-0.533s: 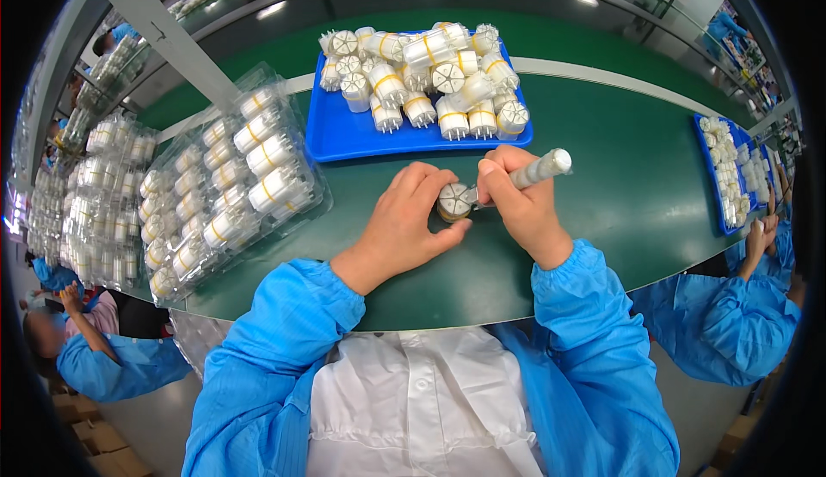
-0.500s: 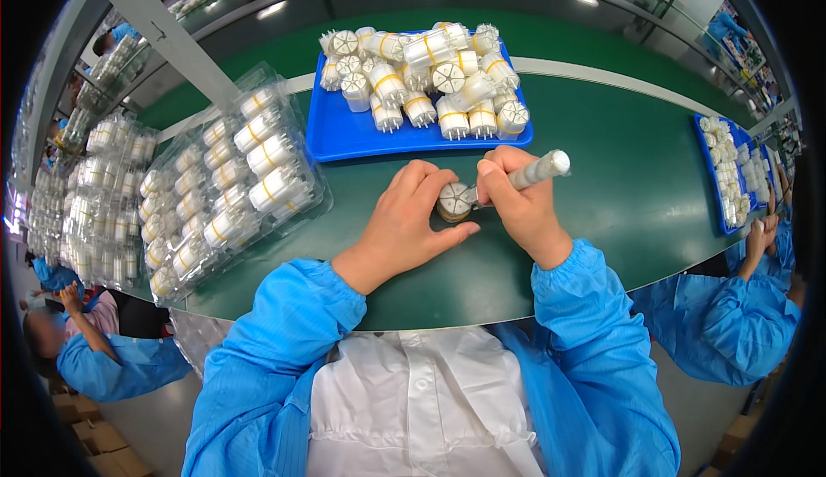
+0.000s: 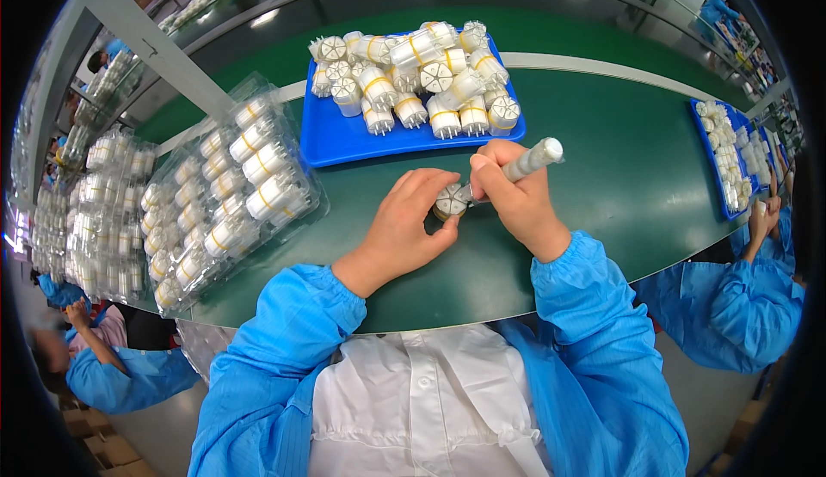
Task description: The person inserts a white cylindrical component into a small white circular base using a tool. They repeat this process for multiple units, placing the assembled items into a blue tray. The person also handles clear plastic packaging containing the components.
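My left hand [image 3: 400, 226] is closed around a small round part [image 3: 450, 202] on the green table, gripping it between thumb and fingers. The part's pale top face is split into wedge-shaped segments. In my right hand [image 3: 519, 199] is a hand tool with a thick, grey-white wrapped handle [image 3: 534, 160], pointing up and to the right. Its short metal end [image 3: 465, 194] meets the part's right edge; the exact tip is too small to make out. My fingers cover much of the part's side.
Beyond my hands, a blue tray [image 3: 344, 147] holds a heap of white cylinders with yellow bands. Clear plastic trays [image 3: 303, 191] of similar cylinders lie at left, by a grey post [image 3: 159, 47]. At far right, a co-worker's hands [image 3: 763, 221] are near other blue trays [image 3: 711, 180].
My left thumb has come in against the round part, closing the grip. The tool still meets the part's edge, its handle slightly shifted. The whole view has shifted a little.
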`<action>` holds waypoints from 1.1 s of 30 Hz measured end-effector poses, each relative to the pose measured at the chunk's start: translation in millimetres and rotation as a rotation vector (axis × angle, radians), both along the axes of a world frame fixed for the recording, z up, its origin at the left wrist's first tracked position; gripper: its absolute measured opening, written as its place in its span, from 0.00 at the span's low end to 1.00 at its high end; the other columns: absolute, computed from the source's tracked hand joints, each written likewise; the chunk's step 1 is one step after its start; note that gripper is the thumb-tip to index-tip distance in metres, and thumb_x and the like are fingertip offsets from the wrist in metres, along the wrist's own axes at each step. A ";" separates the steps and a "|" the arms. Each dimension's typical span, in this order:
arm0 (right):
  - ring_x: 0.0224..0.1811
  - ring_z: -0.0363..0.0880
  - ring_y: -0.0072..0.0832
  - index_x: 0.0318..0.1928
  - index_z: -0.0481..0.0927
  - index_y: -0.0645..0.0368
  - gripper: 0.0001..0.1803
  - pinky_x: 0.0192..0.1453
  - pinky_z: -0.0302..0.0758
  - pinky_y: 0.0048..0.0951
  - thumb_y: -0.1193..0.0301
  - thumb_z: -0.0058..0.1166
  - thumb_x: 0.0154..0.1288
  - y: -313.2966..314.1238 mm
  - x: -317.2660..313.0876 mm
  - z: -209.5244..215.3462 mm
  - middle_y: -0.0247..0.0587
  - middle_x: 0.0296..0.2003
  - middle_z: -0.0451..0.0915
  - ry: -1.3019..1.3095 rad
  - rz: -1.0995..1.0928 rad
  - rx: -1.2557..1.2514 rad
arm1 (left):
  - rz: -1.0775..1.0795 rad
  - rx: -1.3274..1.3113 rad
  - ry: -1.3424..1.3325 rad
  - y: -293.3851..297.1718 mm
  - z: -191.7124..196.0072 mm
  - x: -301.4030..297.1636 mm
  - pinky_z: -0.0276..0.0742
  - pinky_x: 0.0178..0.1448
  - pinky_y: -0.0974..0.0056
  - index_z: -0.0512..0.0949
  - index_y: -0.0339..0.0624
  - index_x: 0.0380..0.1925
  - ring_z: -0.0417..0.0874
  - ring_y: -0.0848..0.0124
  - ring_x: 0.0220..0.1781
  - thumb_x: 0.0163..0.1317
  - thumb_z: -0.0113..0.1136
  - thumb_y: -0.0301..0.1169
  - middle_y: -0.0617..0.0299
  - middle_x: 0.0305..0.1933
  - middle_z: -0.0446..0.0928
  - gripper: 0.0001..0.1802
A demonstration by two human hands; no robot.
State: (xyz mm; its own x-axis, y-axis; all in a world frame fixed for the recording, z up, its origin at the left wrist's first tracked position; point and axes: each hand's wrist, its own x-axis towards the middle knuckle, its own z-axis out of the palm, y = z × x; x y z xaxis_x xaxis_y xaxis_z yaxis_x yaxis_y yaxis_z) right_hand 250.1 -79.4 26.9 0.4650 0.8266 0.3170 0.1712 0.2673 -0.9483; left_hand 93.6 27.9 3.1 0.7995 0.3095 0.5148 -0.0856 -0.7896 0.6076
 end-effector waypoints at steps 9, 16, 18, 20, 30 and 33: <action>0.23 0.71 0.15 0.22 0.72 0.57 0.16 0.26 0.66 0.24 0.73 0.54 0.71 -1.5 1.7 5.8 0.29 0.20 0.75 0.105 -0.021 0.031 | 0.060 0.017 0.026 -1.7 -2.0 1.2 0.77 0.54 0.54 0.75 0.40 0.55 0.78 0.53 0.52 0.52 0.72 0.27 0.53 0.50 0.77 0.29; 0.23 0.71 0.14 0.22 0.72 0.57 0.17 0.26 0.66 0.24 0.72 0.54 0.71 -1.1 3.0 2.5 0.29 0.19 0.75 0.029 -0.004 -0.003 | 0.025 -0.161 0.013 -7.5 2.2 -0.9 0.77 0.57 0.54 0.69 0.39 0.61 0.80 0.53 0.54 0.53 0.69 0.24 0.51 0.52 0.80 0.34; 0.23 0.70 0.14 0.22 0.72 0.57 0.16 0.25 0.66 0.24 0.72 0.54 0.71 0.1 2.7 -0.9 0.29 0.19 0.75 -0.020 -0.001 -0.011 | 0.038 -0.160 0.004 -7.5 0.6 -0.6 0.77 0.57 0.54 0.70 0.39 0.60 0.79 0.52 0.54 0.52 0.70 0.25 0.51 0.52 0.80 0.33; 0.23 0.70 0.14 0.22 0.72 0.57 0.16 0.25 0.65 0.24 0.73 0.55 0.71 1.0 1.1 -5.9 0.29 0.19 0.75 -0.074 -0.007 0.000 | 0.034 -0.084 0.035 -4.9 2.7 0.4 0.77 0.57 0.54 0.71 0.39 0.60 0.79 0.52 0.54 0.52 0.72 0.26 0.51 0.51 0.79 0.33; 0.23 0.72 0.17 0.22 0.73 0.58 0.16 0.27 0.68 0.24 0.72 0.54 0.71 -1.5 3.9 7.8 0.31 0.20 0.75 0.114 -0.032 0.052 | 0.043 -0.158 0.028 -4.0 -1.7 -2.3 0.78 0.59 0.59 0.69 0.38 0.63 0.81 0.58 0.56 0.52 0.71 0.23 0.52 0.55 0.80 0.37; 0.23 0.72 0.16 0.23 0.73 0.58 0.17 0.27 0.68 0.24 0.71 0.54 0.72 -1.6 3.9 8.0 0.31 0.20 0.75 0.069 -0.019 0.014 | 0.016 -0.202 0.064 -5.0 -0.9 -1.2 0.77 0.63 0.58 0.67 0.37 0.65 0.81 0.57 0.59 0.51 0.68 0.22 0.52 0.57 0.80 0.38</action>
State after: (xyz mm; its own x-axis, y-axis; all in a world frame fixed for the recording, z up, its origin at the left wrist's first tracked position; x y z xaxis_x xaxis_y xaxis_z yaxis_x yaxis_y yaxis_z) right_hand 254.0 -81.0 34.8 0.5016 0.8132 0.2951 0.1111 0.2777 -0.9542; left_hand 92.4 22.9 2.1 0.8227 0.4141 0.3895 -0.0302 -0.6524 0.7573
